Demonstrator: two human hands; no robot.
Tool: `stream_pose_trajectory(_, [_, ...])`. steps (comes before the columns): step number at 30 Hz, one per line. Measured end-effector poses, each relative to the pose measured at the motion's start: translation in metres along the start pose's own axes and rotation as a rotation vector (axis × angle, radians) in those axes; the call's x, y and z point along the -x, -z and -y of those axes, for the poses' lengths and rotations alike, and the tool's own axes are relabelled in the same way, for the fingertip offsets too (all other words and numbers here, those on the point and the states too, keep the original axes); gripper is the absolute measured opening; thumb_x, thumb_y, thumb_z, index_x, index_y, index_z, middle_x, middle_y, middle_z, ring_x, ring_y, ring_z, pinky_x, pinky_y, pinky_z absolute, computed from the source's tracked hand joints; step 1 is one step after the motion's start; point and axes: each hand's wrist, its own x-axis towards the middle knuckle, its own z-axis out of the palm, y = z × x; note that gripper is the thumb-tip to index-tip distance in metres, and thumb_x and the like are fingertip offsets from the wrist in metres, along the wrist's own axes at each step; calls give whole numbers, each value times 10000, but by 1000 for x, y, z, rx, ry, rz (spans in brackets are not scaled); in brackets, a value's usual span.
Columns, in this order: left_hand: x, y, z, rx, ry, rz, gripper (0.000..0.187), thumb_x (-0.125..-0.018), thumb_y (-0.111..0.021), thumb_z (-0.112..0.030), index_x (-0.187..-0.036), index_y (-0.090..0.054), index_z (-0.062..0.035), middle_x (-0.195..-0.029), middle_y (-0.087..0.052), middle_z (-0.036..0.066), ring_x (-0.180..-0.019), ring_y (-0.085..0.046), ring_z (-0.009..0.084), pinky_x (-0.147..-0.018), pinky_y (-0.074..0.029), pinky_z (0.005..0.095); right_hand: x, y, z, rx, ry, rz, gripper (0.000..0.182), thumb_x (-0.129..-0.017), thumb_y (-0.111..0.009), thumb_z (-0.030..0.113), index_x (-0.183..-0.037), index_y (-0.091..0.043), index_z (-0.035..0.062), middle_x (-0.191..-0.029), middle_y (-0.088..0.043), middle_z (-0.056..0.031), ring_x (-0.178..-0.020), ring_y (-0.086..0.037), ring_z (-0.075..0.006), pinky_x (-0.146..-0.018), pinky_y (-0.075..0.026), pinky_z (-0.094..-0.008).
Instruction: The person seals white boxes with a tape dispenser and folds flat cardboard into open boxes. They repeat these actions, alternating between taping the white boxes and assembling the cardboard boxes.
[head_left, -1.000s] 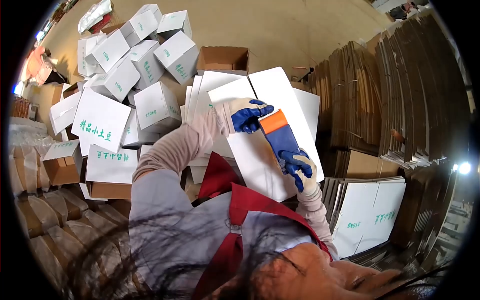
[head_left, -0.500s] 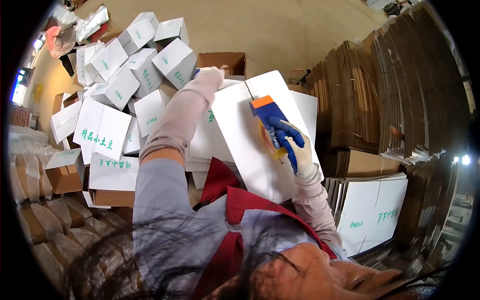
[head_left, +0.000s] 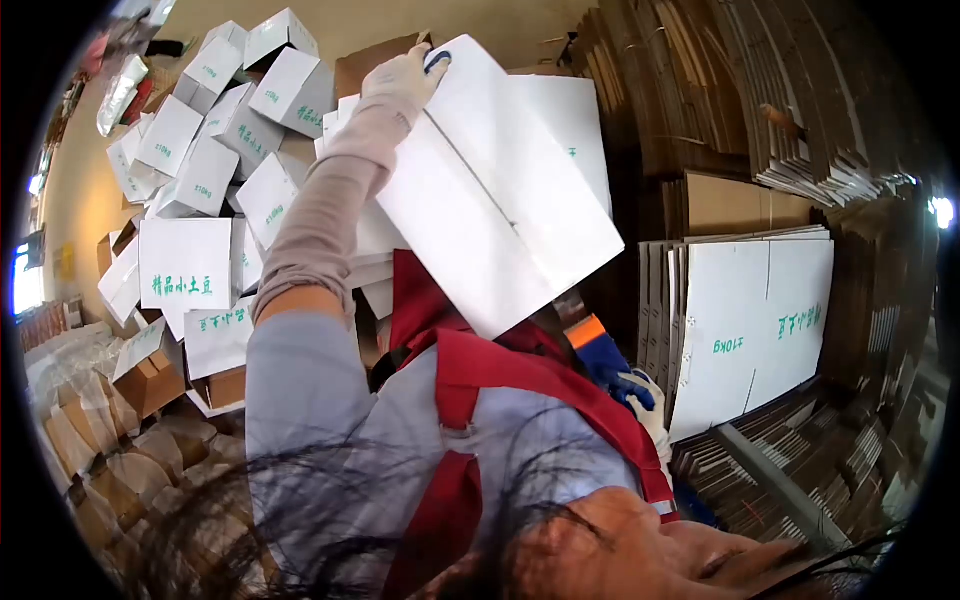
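1. At the far left, a heap of white boxes (head_left: 183,262) with green lettering lies at mixed angles, some tipped.
2. The left arm (head_left: 330,205) reaches well forward, nearly straight, its pinkish sleeve running up beside the heap.
3. The gloved left hand (head_left: 405,78) is at the end of that reach – fingers bent over the upper corner of the white carton, gripping it. An open brown box (head_left: 372,66) sits just beyond the wrist.
4. In the middle, the white carton (head_left: 500,185) lies slantwise in front of the chest, a seam running down its face, other white cardboard partly beneath it.
5. Right of its lower corner, the gloved right hand (head_left: 645,402) is low and close to the body – fingers wrapped round the blue tape dispenser (head_left: 600,358), orange end pointing up and left.
6. At the far right stand flattened cartons (head_left: 750,325).
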Motion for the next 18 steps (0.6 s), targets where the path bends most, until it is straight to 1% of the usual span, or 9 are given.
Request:
stream_pose_trajectory(2, [-5, -11, 1, 27, -23, -22, 565, -858, -420, -574, -1280, -490, -204, -1071, -638, 111, -976, -613, 296, -860, -465, 409, -19, -30, 7, 191, -47, -114, 309, -752, -577, 87, -1042, -633, -5, -1037, -646, -143, -944, -594, -257, -950, -399, -328])
stream_pose_trajectory(5, [-23, -23, 19, 33, -18, -50, 610, -821, -373, -653, -1201, -546, -209, -1094, -636, 76, -972, -618, 298, -855, -470, 426, -72, -52, -31, -336, -334, -300, 279, -830, -585, 123, -1057, -623, -35, -1036, -646, -116, -939, -592, -185, -893, -436, -301])
stream_pose_trajectory(6, [-21, -21, 28, 43, -63, -123, 619, -815, -372, -662, -1191, -552, -204, -1089, -639, 81, -978, -616, 301, -858, -470, 424, -86, -56, 29, -609, -279, -277, 276, -810, -597, 107, -1050, -628, -24, -1002, -655, -135, -908, -618, -228, -855, -461, -313])
stream_pose_trajectory(8, [-19, -13, 34, 101, 11, 21, 658, -805, -398, -659, -1235, -528, -177, -1169, -592, 136, -1054, -579, 301, -900, -445, 423, -95, -47, 16, 262, 364, -127, 278, -776, -608, 79, -1035, -633, -20, -980, -657, -161, -910, -629, -282, -823, -482, -337])
stream_pose_trajectory(10, [-1, 8, 45, 190, 8, 61, 683, -804, -402, -661, -1252, -516, -157, -1207, -563, 157, -1101, -546, 308, -930, -424, 427, -113, -40, 43, 105, 272, -19, 241, -867, -509, 98, -1012, -625, -56, -1014, -643, -160, -936, -614, -206, -808, -490, -317])
stream_pose_trajectory(11, [7, 30, 61, 146, 82, 125, 704, -797, -416, -675, -1270, -505, -162, -1200, -567, 153, -1119, -529, 327, -951, -409, 433, -131, -35, 62, 368, 383, 119, 246, -862, -505, 91, -1005, -623, -70, -1011, -644, -166, -934, -613, -196, -802, -489, -314])
stream_pose_trajectory(15, [43, 135, 188, 117, 273, -228, 669, -794, -451, -665, -1181, -558, -130, -1109, -587, 206, -1064, -542, 377, -893, -435, 463, -202, -99, 131, -238, 137, 248, 260, -845, -501, 75, -1019, -617, -80, -996, -646, -157, -918, -606, -191, -836, -462, -298])
stream_pose_trajectory(17, [83, 215, 213, -96, 498, -760, 543, -746, -650, -454, -1174, -553, -134, -1082, -583, 217, -988, -557, 380, -849, -443, 468, -225, -144, 170, -412, 210, 329, 280, -839, -496, 72, -1043, -607, -84, -1010, -639, -164, -936, -593, -196, -864, -441, -298])
stream_pose_trajectory(18, [90, 230, 239, -648, 309, -1170, 531, -733, -685, -362, -1178, -539, -112, -1109, -572, 189, -953, -557, 363, -840, -449, 440, -234, -158, 181, -319, 363, 369, 294, -837, -494, 76, -1058, -600, -85, -1023, -634, -170, -950, -586, -201, -878, -432, -301])
